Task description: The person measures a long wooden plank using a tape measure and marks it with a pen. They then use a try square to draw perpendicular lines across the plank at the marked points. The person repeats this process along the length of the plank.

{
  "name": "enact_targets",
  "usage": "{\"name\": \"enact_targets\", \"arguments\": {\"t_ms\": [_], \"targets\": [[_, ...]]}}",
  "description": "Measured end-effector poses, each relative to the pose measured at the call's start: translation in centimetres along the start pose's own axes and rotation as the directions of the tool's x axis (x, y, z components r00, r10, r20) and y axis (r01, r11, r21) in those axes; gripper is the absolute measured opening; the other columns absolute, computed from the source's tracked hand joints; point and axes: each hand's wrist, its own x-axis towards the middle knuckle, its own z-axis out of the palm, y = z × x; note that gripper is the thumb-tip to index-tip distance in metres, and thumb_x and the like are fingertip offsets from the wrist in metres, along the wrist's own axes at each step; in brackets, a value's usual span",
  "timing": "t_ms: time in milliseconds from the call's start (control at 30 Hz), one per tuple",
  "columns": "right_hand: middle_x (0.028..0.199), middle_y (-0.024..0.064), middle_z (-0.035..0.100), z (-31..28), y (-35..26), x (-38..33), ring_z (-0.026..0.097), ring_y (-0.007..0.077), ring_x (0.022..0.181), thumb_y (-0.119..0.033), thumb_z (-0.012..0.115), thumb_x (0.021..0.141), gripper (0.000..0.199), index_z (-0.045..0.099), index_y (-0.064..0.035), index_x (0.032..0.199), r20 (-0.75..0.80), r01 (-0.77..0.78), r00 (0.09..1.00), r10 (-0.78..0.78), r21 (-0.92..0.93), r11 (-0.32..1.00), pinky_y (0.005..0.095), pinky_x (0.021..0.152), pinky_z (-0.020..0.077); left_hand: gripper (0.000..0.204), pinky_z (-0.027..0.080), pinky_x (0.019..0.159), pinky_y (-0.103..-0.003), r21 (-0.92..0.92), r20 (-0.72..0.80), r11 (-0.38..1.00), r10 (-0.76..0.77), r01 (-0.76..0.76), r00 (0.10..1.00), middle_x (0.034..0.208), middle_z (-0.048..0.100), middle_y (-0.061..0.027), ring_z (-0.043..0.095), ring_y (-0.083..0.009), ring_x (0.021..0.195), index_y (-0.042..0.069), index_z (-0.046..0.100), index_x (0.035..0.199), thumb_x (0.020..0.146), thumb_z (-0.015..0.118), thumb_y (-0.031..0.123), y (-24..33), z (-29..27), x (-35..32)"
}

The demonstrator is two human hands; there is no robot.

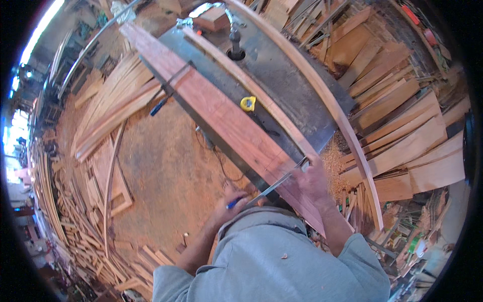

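A long reddish board (221, 110) runs diagonally along the edge of a dark metal machine table (297, 85). Across its near end, close to my body, lies a bar clamp (275, 185) with a blue handle. My left hand (234, 204) is closed round the handle end. My right hand (313, 180) grips the bar's other end, over the board's right edge. Farther along, a second bar clamp (177, 75) spans the board, its blue handle hanging off the left side.
A yellow tape measure (248, 103) lies on the metal table beside a narrow wooden strip (251, 85). A dark upright spindle (235, 45) stands farther back. A long curved strip (322, 90) arcs along the right. Stacked planks (397, 136) and sawdust surround the table.
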Motion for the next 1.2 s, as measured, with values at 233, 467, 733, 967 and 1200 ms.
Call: {"name": "enact_targets", "arguments": {"t_ms": [233, 467, 733, 967, 1200], "targets": [[0.118, 0.0165, 0.065, 1.4, -1.9, 4.8, 0.065, 0.0364, 0.105, -0.024, 0.081, 0.082, 0.023, 0.072, -0.0044, 0.09, 0.13, 0.294, 0.928, -0.349, 0.322, 0.9, 0.0475, 0.09, 0.0533, 0.036, 0.051, 0.102, -0.033, -0.012, 0.201, 0.999, -0.037, 0.04, 0.979, 0.12, 0.074, -0.0063, 0.065, -0.0163, 0.114, 0.005, 0.069, 0.13, 0.1, 0.071, 0.025, 1.5, 0.4, 0.7], [0.111, 0.0161, 0.066, 8.7, -2.4, 5.9, 0.066, 0.0372, 0.102, -0.02, 0.072, 0.088, 0.022, 0.071, -0.0049, 0.104, 0.436, 0.215, 0.845, -0.311, 0.256, 0.942, 0.0479, 0.091, 0.0547, 0.021, 0.053, 0.084, -0.033, -0.294, -0.242, 0.952, -0.16, 0.085, 0.957, 0.1, 0.072, -0.0106, 0.066, -0.0187, 0.092, -0.001, 0.073, 0.11, 0.102, 0.066, 0.017, 2.3, -1.7, 0.5], [0.11, 0.0154, 0.063, 9.6, -1.8, 4.8, 0.064, 0.0373, 0.104, -0.022, 0.064, 0.094, 0.021, 0.063, -0.0024, 0.1, -0.168, 0.517, 0.856, -0.489, 0.244, 0.821, 0.0473, 0.085, 0.0561, 0.023, 0.054, 0.073, -0.036, 0.11, -0.595, 0.973, 0.227, -0.201, 0.771, 0.09, 0.074, -0.011, 0.068, -0.0208, 0.082, 0.001, 0.075, 0.107, 0.099, 0.069, 0.022, 20.4, -12.4, 6.1], [0.109, 0.015, 0.06, 5.4, -4.0, 3.9, 0.062, 0.035, 0.107, -0.018, 0.074, 0.089, 0.025, 0.058, -0.0001, 0.082, 0.063, 0.388, 0.882, -0.466, 0.463, 0.797, 0.0459, 0.088, 0.0521, 0.023, 0.053, 0.067, -0.036, 0.56, -0.082, 0.703, 0.573, -0.438, 0.815, 0.08, 0.072, -0.0082, 0.066, -0.0187, 0.071, 0.0, 0.073, 0.103, 0.095, 0.073, 0.022, 31.8, -9.7, 13.0], [0.109, 0.0161, 0.062, 3.6, -2.7, 2.2, 0.065, 0.0349, 0.104, -0.019, 0.07, 0.095, 0.024, 0.06, 0.002, 0.089, 0.182, 0.157, 0.936, -0.301, 0.549, 0.821, 0.0459, 0.087, 0.0519, 0.016, 0.049, 0.058, -0.027, 0.242, -0.217, 0.933, 0.318, -0.265, 0.923, 0.071, 0.069, -0.0032, 0.062, -0.0065, 0.067, -0.001, 0.074, 0.096, 0.091, 0.079, 0.013, 24.0, -0.5, 15.0]]}}
